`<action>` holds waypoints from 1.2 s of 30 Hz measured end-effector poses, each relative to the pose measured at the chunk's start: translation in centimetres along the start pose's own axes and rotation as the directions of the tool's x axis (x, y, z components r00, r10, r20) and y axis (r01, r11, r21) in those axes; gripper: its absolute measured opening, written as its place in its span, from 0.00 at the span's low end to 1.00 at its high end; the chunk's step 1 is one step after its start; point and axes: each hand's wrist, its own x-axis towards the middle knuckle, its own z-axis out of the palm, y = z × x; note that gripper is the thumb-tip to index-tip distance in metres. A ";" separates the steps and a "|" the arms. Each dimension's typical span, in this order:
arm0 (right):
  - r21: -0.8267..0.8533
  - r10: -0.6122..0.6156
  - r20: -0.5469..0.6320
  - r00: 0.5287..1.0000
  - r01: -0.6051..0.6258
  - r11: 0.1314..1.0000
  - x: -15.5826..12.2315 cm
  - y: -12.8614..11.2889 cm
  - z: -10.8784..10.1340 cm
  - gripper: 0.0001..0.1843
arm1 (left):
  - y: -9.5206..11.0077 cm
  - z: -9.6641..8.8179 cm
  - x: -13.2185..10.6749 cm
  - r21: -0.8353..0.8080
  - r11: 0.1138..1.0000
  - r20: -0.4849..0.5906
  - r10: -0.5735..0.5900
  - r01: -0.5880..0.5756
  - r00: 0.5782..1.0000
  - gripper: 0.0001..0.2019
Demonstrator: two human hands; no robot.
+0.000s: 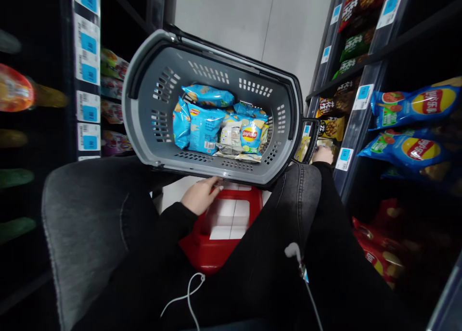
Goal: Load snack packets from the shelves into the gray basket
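Observation:
A grey shopping basket point(144, 88) rests on my knees, holding several blue crisp bags point(204, 126). My left hand point(200, 195) lies between my legs on the front edge of a red plastic stool point(216, 247), fingers curled over it, just under the basket's near rim. My right hand point(322, 155) reaches past my right knee to the low shelf beside the basket's black handle point(311, 141); its fingers are hidden.
Dark shelves line both sides of a narrow aisle. The right shelves hold blue crisp bags point(415, 105), red bags point(375, 254) lower down and dark snack packs point(334, 124). Price tags point(87, 71) run along the left shelves. A white earphone cable point(187, 297) hangs over my lap.

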 end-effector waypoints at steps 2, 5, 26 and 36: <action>-0.012 -0.067 -0.169 0.983 0.066 0.998 -1.9 0.9 -1.6 0.19 | 0.2 -0.2 0.0 -0.060 0.998 -0.013 -0.015 0.014 1.000 0.18; 0.002 -0.158 -0.540 0.827 0.190 0.982 -6.0 2.9 -4.3 0.21 | 0.5 -0.5 -0.1 -0.242 0.970 -0.057 -0.027 0.012 0.998 0.18; 0.758 -0.443 -0.636 0.632 0.621 -0.201 -24.5 -8.4 -6.1 0.15 | 2.9 -4.0 -3.7 -0.988 0.102 -0.106 0.106 -0.117 0.989 0.26; 0.878 -0.516 -0.445 0.732 0.471 -0.088 -24.5 -9.4 -5.9 0.11 | 3.0 -3.2 -3.2 -0.975 0.174 -0.137 0.023 -0.139 0.990 0.24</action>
